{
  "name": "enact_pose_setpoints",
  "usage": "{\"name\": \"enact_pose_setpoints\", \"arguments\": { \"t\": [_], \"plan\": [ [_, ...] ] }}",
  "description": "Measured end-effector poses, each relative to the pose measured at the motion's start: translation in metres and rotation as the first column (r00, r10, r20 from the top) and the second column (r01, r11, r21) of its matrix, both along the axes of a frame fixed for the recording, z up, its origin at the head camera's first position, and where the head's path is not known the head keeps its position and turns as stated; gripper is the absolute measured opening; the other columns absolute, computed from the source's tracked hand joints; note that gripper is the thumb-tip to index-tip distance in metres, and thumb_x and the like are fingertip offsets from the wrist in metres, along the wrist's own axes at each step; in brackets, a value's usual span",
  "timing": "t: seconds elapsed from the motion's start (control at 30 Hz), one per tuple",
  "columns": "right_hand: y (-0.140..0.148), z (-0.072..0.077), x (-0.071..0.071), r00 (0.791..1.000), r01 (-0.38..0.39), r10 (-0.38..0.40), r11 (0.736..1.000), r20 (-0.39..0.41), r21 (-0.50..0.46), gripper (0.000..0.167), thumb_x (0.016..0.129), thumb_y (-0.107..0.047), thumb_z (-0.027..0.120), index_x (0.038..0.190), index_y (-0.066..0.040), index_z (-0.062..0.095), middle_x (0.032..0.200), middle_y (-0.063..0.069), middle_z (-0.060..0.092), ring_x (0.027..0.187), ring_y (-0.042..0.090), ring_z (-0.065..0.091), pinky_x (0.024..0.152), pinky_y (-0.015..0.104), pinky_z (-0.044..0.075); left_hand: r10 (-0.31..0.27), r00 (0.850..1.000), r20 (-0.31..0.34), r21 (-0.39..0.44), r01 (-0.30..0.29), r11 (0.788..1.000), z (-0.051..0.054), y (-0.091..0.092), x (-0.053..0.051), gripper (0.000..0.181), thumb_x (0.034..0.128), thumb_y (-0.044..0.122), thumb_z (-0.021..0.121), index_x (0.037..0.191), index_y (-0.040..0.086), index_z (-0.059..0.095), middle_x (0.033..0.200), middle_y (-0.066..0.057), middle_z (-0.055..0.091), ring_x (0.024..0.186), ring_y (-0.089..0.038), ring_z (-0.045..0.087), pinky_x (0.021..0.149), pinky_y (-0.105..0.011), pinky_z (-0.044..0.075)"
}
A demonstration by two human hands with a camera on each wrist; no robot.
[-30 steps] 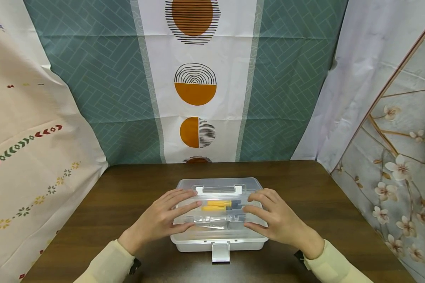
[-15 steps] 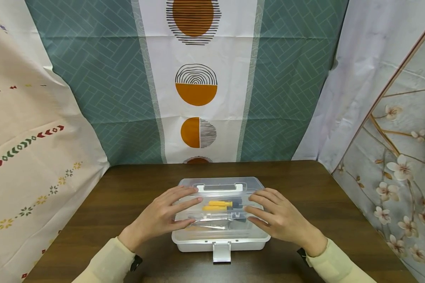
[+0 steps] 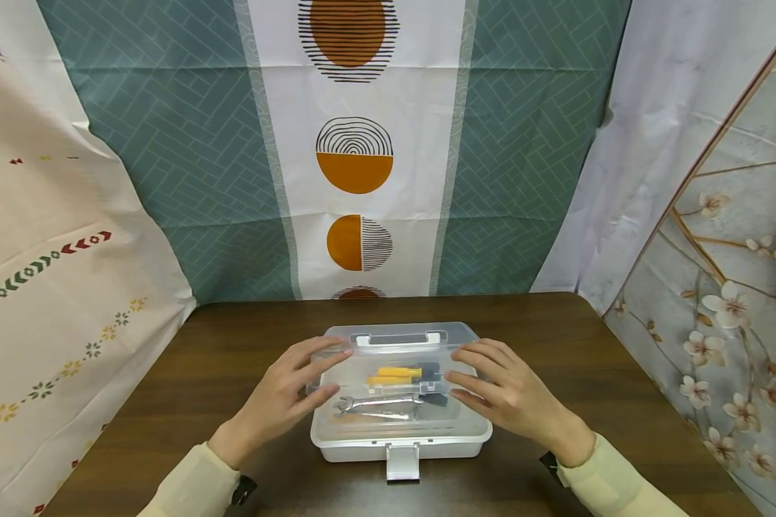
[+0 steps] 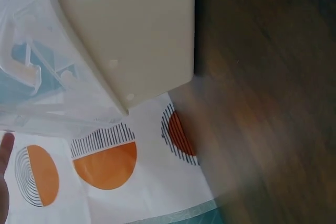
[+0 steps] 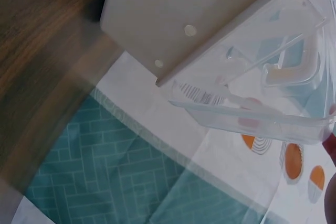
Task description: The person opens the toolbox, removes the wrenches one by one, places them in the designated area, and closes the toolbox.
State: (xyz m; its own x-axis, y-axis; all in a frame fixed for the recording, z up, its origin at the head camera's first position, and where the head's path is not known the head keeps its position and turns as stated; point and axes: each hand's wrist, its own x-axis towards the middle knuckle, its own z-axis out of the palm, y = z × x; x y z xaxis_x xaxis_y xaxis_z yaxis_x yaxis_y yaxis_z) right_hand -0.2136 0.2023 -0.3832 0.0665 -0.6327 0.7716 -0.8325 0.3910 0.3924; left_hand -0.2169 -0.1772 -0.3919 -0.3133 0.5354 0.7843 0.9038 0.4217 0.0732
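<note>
A dark brown wood-grain table with rounded far corners fills the bottom centre of the frame. Behind it, across the top, hangs a teal fabric sheet with a pale herringbone pattern, split at centre by a white vertical band bearing orange-and-black lined circles. At the left edge drapes a cream cloth printed with red and green arrowheads and small yellow and grey flowers. Plain white fabric hangs upper right, beside a pale grey sheet with white blossoms at the right edge.
</note>
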Motion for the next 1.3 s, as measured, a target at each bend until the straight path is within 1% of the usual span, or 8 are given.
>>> {"name": "enact_pose_setpoints", "arguments": {
  "t": [0.17, 0.37, 0.57, 0.77, 1.0, 1.1, 1.17, 1.3],
  "plan": [
    [0.0, -0.001, -0.002, 1.0, 0.0, 0.0, 1.0, 0.007, -0.015, 0.025, 0.107, -0.025, 0.06, 0.109, -0.008, 0.079, 0.117, 0.013, 0.072, 0.103, 0.033, 0.068, 0.093, 0.047, 0.053, 0.101, 0.98, 0.173, 0.204, -0.136, 0.969, -0.007, -0.006, 0.001, 0.035, 0.1078, 0.009, 0.054, 0.142, 0.01, 0.063, 0.134, -0.009, 0.063, 0.124, -0.022, 0.059, 0.109, -0.017, 0.041],
    [-0.002, 0.0, -0.002, 1.0, 0.003, -0.003, 1.0, 0.011, -0.028, 0.026, 0.108, -0.025, 0.059, 0.109, -0.008, 0.078, 0.116, 0.014, 0.072, 0.104, 0.033, 0.067, 0.095, 0.047, 0.052, 0.216, 0.891, 0.398, 0.293, -0.347, 0.891, -0.017, -0.011, -0.005, 0.037, 0.1025, -0.006, 0.057, 0.137, 0.008, 0.061, 0.118, -0.006, 0.067, 0.105, -0.017, 0.063, 0.087, -0.012, 0.048],
    [-0.003, 0.0, 0.0, 0.999, 0.022, -0.021, 0.999, 0.034, -0.039, 0.028, 0.109, -0.027, 0.058, 0.11, -0.008, 0.078, 0.115, 0.014, 0.072, 0.105, 0.032, 0.067, 0.096, 0.046, 0.051, 0.31, 0.747, 0.588, 0.155, -0.48, 0.863, -0.025, -0.013, -0.004, 0.032, 0.1027, 0.002, 0.061, 0.134, 0.01, 0.059, 0.106, -0.001, 0.068, 0.09, -0.014, 0.062, 0.071, -0.024, 0.047],
    [-0.004, 0.001, 0.001, 0.996, 0.027, -0.022, 0.998, 0.085, -0.06, 0.029, 0.109, -0.028, 0.058, 0.109, -0.007, 0.078, 0.117, 0.015, 0.07, 0.106, 0.034, 0.065, 0.1, 0.044, 0.048, 0.321, 0.608, 0.726, 0.047, -0.509, 0.86, -0.031, -0.012, -0.002, 0.028, 0.1037, 0.005, 0.06, 0.131, 0.009, 0.059, 0.1, -0.005, 0.068, 0.084, -0.018, 0.064, 0.07, -0.028, 0.052],
    [-0.004, 0.001, 0.001, 0.991, 0.012, 0.0, 0.996, 0.131, -0.086, 0.029, 0.108, -0.028, 0.059, 0.11, -0.007, 0.078, 0.119, 0.015, 0.069, 0.108, 0.035, 0.064, 0.104, 0.042, 0.046, 0.109, 0.35, 0.93, 0.073, -0.47, 0.88, -0.041, -0.01, -0.001, 0.031, 0.1086, 0.018, 0.055, 0.132, -0.002, 0.056, 0.103, -0.015, 0.07, 0.084, -0.025, 0.072, 0.068, -0.038, 0.064],
    [-0.004, 0.0, 0.002, 0.99, 0.01, 0.003, 0.996, 0.142, -0.09, 0.029, 0.108, -0.029, 0.059, 0.11, -0.008, 0.078, 0.119, 0.015, 0.069, 0.109, 0.035, 0.064, 0.106, 0.041, 0.045, 0.028, 0.267, 0.963, 0.095, -0.437, 0.894, -0.046, -0.009, -0.003, 0.034, 0.1093, 0.022, 0.054, 0.133, -0.003, 0.055, 0.106, -0.017, 0.07, 0.087, -0.025, 0.071, 0.07, -0.042, 0.064],
    [-0.004, 0.0, 0.002, 0.989, 0.009, 0.005, 0.996, 0.148, -0.092, 0.029, 0.108, -0.029, 0.059, 0.109, -0.007, 0.078, 0.119, 0.015, 0.069, 0.11, 0.035, 0.064, 0.108, 0.04, 0.044, -0.005, 0.229, 0.973, 0.105, -0.427, 0.898, -0.049, -0.009, -0.004, 0.034, 0.1098, 0.022, 0.053, 0.133, -0.002, 0.054, 0.107, -0.017, 0.069, 0.089, -0.025, 0.071, 0.071, -0.044, 0.064],
    [-0.004, -0.001, 0.002, 0.988, 0.01, 0.006, 0.995, 0.157, -0.097, 0.029, 0.108, -0.03, 0.06, 0.109, -0.007, 0.079, 0.12, 0.015, 0.069, 0.11, 0.035, 0.063, 0.11, 0.038, 0.043, -0.037, 0.207, 0.978, 0.121, -0.409, 0.905, -0.052, -0.01, -0.005, 0.032, 0.1105, 0.019, 0.05, 0.135, -0.001, 0.051, 0.112, -0.019, 0.068, 0.092, -0.026, 0.07, 0.072, -0.047, 0.064]
  ]
}}
